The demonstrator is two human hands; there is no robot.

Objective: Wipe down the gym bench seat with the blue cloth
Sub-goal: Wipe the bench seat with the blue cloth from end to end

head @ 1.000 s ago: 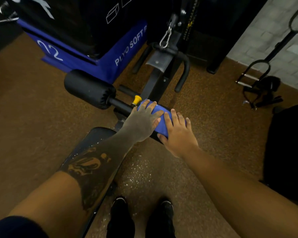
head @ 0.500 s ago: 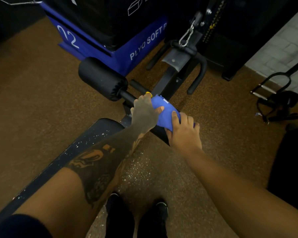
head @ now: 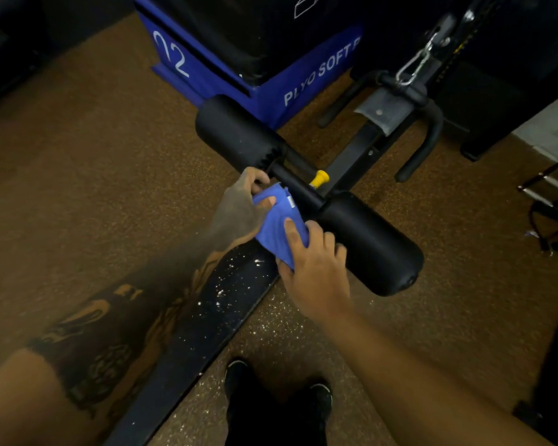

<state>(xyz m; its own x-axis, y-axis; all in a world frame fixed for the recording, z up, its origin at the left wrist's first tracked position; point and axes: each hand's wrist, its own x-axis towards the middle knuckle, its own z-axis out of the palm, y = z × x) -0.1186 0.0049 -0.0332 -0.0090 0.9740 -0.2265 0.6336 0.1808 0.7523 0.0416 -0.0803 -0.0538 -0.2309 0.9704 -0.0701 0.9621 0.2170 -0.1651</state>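
Note:
The blue cloth (head: 276,225) is folded and lies at the far end of the black bench seat (head: 207,320), which runs diagonally from lower left and is speckled with white flecks. My left hand (head: 239,210) grips the cloth's left edge, thumb on top. My right hand (head: 313,262) presses on its right side with fingers curled over the edge. Both forearms cross the lower half of the head view.
Two black foam rollers (head: 236,133) (head: 371,243) sit on a crossbar beyond the seat, with a yellow pin knob (head: 319,178) between them. A blue plyo box (head: 271,78) stands behind. A cable handle and carabiner (head: 409,75) are at upper right. My black shoes (head: 277,400) stand on brown rubber floor.
Both hands and the cloth have shifted slightly nearer along the seat end; my left fingers have curled round the cloth's edge. The view has moved right, showing the second roller.

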